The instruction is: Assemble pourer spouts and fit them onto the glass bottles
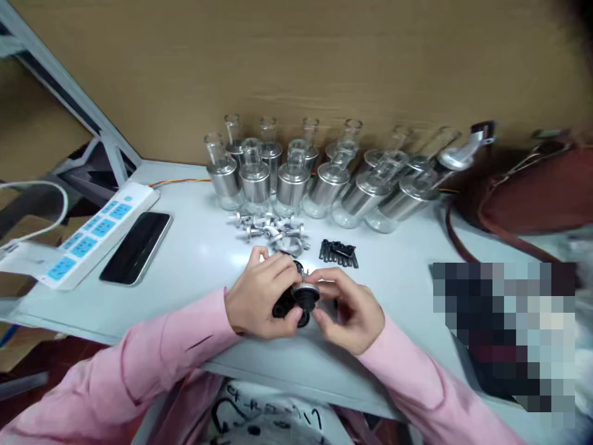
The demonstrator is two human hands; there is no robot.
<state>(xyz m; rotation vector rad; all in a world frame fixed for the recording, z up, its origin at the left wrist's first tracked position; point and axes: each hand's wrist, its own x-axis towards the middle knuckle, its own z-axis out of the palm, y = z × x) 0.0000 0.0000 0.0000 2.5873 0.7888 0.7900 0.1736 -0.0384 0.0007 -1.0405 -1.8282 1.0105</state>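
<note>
My left hand (266, 293) is closed around several black round pieces (283, 304), partly hidden by its fingers. Between both hands is a black ribbed stopper (306, 298) with a silver rim, tilted toward me. My right hand (349, 312) pinches this stopper at its right side with thumb and fingertips. Just beyond my hands lies a pile of silver metal spout pieces (273, 232). To its right is a small group of black tube-like pieces (338, 252). Glass bottles (293, 182) with silver bands stand in rows behind these parts.
A silver pourer (458, 157) with a black tip appears at the right end of the bottles. At left are a white power strip (99, 232) and a phone (138, 247). A brown bag (542, 198) sits at right, near a blurred-out patch. A brown panel (296, 62) backs the table.
</note>
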